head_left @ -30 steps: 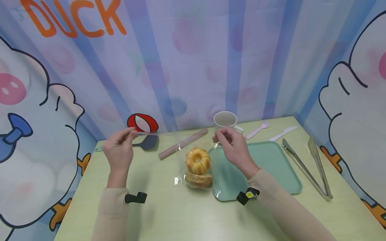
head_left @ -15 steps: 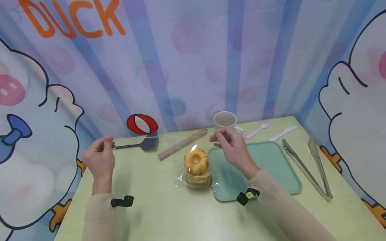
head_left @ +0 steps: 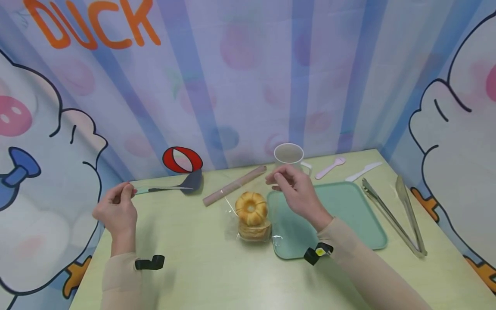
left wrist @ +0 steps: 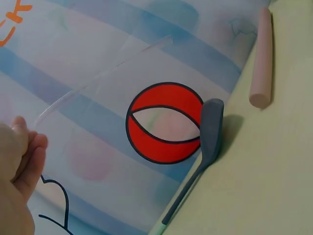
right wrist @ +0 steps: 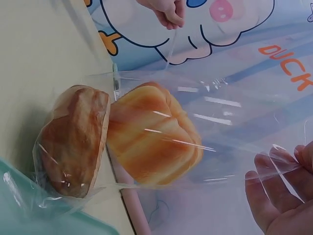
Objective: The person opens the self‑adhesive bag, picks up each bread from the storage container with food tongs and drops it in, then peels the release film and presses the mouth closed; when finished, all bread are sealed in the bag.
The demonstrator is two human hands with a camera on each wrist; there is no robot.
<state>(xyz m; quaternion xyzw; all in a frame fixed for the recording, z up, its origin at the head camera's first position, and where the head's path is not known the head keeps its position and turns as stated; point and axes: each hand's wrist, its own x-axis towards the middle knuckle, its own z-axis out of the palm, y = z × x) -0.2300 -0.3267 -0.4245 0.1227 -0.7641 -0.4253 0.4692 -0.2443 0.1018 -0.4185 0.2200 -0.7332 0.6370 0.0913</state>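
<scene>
Two golden ring-shaped breads (head_left: 252,209) sit stacked inside a clear plastic bag (head_left: 237,215) on the table, beside the teal tray (head_left: 348,215). My right hand (head_left: 276,180) hovers above them and pinches the bag's open edge. The right wrist view shows both breads (right wrist: 146,134) under the stretched bag film (right wrist: 234,122), with my right hand's fingers (right wrist: 279,188) curled on it. My left hand (head_left: 125,189), far left near the table edge, pinches a thin clear strip (left wrist: 98,76) that trails off to the right.
A grey spatula (head_left: 191,181) lies by the back wall near my left hand, with a pink rolling pin (head_left: 234,185) beside it. A cup (head_left: 288,155) stands behind the tray. Metal tongs (head_left: 399,211), a pink spoon (head_left: 329,168) and a white knife (head_left: 362,171) lie at the right.
My left hand has moved left and down, carrying the clear strip away from the bag. The right hand has stayed almost still above the breads.
</scene>
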